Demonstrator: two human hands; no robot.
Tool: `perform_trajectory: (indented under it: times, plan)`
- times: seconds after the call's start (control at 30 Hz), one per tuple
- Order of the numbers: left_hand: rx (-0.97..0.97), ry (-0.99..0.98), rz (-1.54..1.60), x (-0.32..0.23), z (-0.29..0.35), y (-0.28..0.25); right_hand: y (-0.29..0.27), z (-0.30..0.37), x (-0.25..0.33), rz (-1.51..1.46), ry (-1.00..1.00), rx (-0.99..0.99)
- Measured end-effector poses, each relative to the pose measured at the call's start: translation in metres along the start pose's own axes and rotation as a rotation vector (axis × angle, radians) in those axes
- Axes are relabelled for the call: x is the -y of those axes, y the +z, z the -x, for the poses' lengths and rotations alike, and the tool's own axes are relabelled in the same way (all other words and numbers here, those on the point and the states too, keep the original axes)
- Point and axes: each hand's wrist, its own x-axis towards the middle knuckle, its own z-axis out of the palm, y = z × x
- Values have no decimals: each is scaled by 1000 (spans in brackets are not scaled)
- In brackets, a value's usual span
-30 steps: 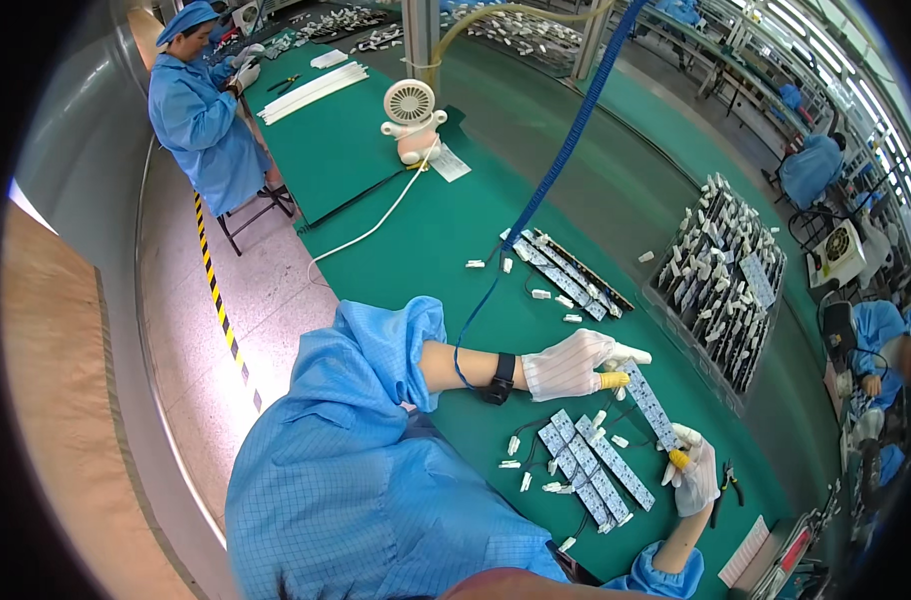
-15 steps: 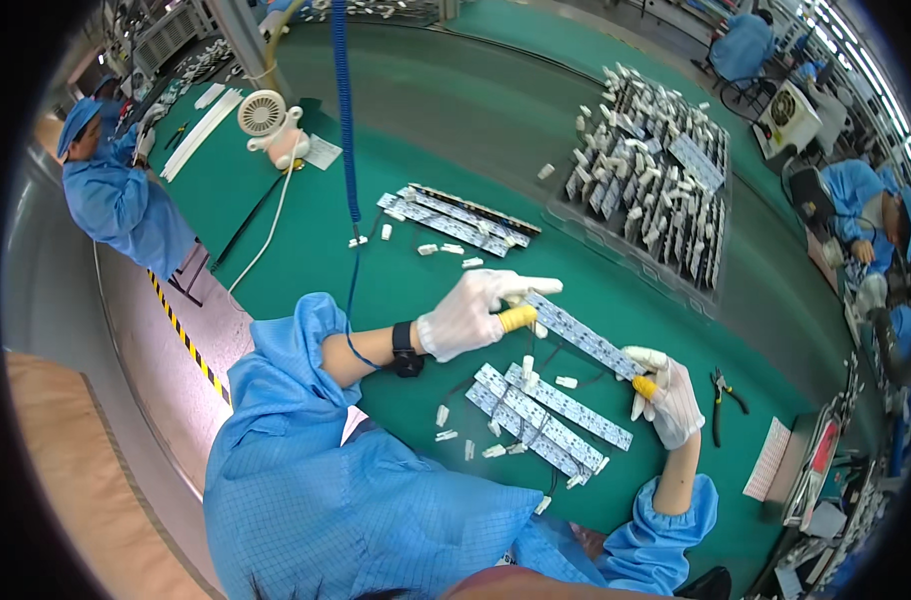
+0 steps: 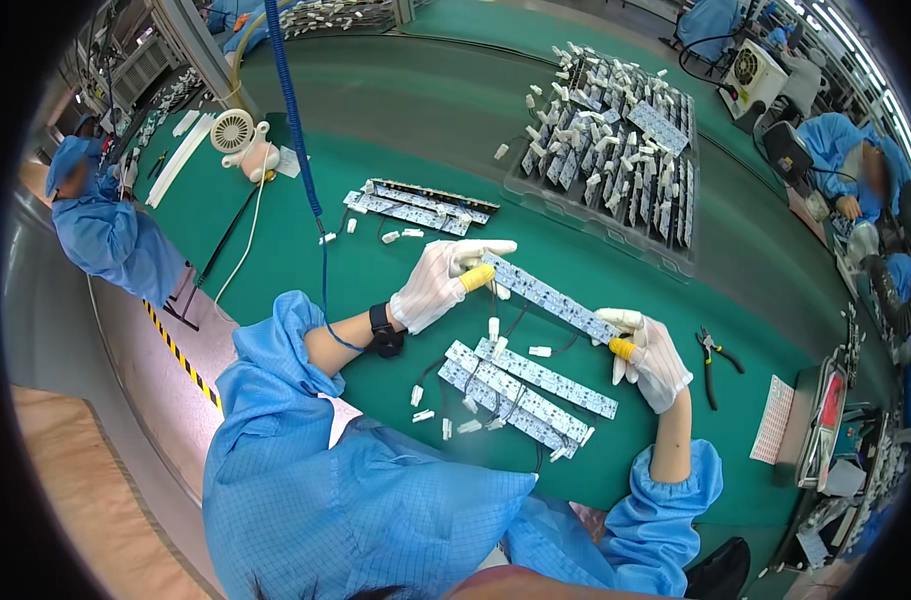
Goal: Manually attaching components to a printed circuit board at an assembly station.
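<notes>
A long, narrow white circuit board strip (image 3: 548,298) with small dark parts is stretched between my two gloved hands. My left hand (image 3: 446,285) grips its upper left end, the yellow-covered thumb below and the index finger extended past it. At the lower right end, my right hand (image 3: 651,355) pinches the strip with a yellow-covered thumb. Thin wires with white connectors (image 3: 494,328) hang beneath the strip. Just nearer to me, several similar strips (image 3: 521,408) lie overlapped on the green mat, with loose wires and white plugs around them.
More strips (image 3: 416,212) lie farther off at left. A clear tray (image 3: 576,215) packed with wired boards stands at the back right. Cutting pliers (image 3: 714,365) rest right of my right hand, near a printed sheet (image 3: 773,420). A small fan (image 3: 238,138) and blue coiled cord (image 3: 294,110) are at left.
The whole scene has shifted slightly left and up in view. Both hands keep hold of the strip, which stays in about the same place between them.
</notes>
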Motion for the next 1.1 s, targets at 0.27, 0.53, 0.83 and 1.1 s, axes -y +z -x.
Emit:
perform_trajectory:
  times: [0.27,0.53,0.83,1.1]
  plan:
    - [-41,55,67,9,-2,3,1,1,1,68,-55,20]
    - [-66,149,-123,3,-6,4,0,5,-4,108,-93,11]
    - [-37,179,130,7,-3,6,-2,-2,-4,-30,-86,30]
    - [9,234,-113,-2,9,-5,2,-2,3,49,46,-25]
